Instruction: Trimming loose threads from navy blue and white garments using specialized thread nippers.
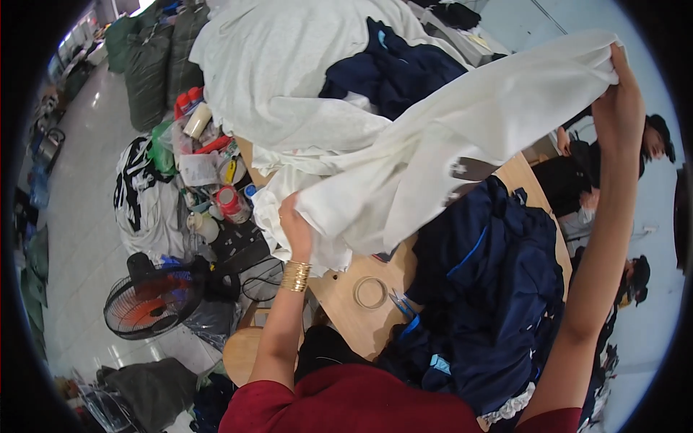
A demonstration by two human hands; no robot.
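A large white garment (440, 144) is stretched between my two hands above a wooden table (346, 303). My left hand (294, 220), with gold bangles on the wrist, grips its lower edge near the table's left side. My right hand (621, 86) is raised high at the upper right and holds the garment's other end. Beneath the cloth lies a heap of white fabric (281, 79) with a dark navy piece (390, 68) on top. A pile of navy garments (491, 289) covers the table's right part.
A tape roll (370, 292) and blue-handled scissors (401, 303) lie on the table. Bottles and clutter (209, 166) stand at left, a floor fan (151, 303) below them. Dark sacks (155, 65) sit at upper left. Other people (599, 180) sit at right.
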